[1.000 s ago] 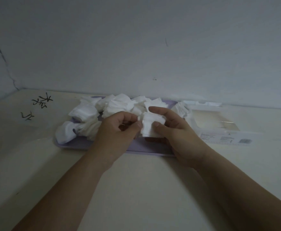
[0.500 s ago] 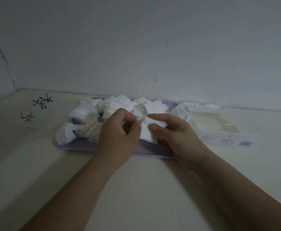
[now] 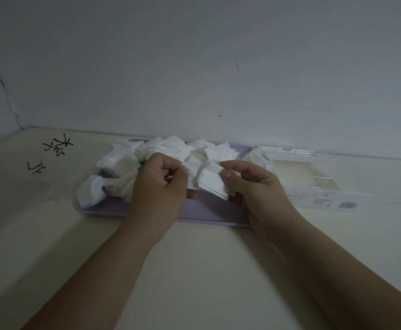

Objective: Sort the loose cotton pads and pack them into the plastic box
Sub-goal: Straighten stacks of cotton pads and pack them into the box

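Note:
A heap of loose white cotton pads (image 3: pixel 168 148) lies on a lilac tray (image 3: pixel 206 210) near the wall. Over the tray's front half, my left hand (image 3: pixel 159 194) and my right hand (image 3: pixel 259 194) hold a small stack of pads (image 3: pixel 209 181) between them. The left pinches its left edge; the right grips its right side with thumb on top. The clear plastic box (image 3: pixel 323 186) lies open to the right of the tray, and a few pads (image 3: pixel 260 158) stand at its left end.
The cream tabletop (image 3: pixel 194 270) runs back to a pale wall (image 3: pixel 194 67). Black handwritten marks (image 3: pixel 49 153) sit on the table at the far left. The box's printed label (image 3: pixel 323 201) faces me.
The held stack has tilted and fanned out slightly, and both hands have shifted their hold on it. The tray heap and the box have not moved.

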`<act>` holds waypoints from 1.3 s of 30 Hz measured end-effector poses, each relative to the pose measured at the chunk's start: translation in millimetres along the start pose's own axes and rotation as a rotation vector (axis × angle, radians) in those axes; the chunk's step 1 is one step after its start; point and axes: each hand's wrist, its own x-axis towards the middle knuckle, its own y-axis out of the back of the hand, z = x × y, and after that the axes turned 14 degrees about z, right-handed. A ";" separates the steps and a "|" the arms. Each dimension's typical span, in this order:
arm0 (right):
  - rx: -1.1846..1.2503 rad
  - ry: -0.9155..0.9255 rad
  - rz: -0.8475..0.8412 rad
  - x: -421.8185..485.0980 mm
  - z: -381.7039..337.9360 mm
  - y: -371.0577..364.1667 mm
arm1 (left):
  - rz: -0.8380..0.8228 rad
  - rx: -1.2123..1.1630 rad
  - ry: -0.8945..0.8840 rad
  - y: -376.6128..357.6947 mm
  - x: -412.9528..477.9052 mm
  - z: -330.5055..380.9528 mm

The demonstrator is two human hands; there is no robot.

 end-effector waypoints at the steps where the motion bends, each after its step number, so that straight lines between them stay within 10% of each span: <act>1: 0.016 -0.006 0.029 0.4 -0.2 0.0 | 0.063 0.015 -0.025 1.0 2.2 0.1; 16: -0.115 0.067 -0.049 -6.8 -0.1 -1.2 | -0.036 0.184 -0.221 -4.5 -5.7 -2.8; 39: -0.228 0.090 0.017 0.2 4.1 1.6 | -0.149 0.036 0.019 -2.4 -2.8 -3.8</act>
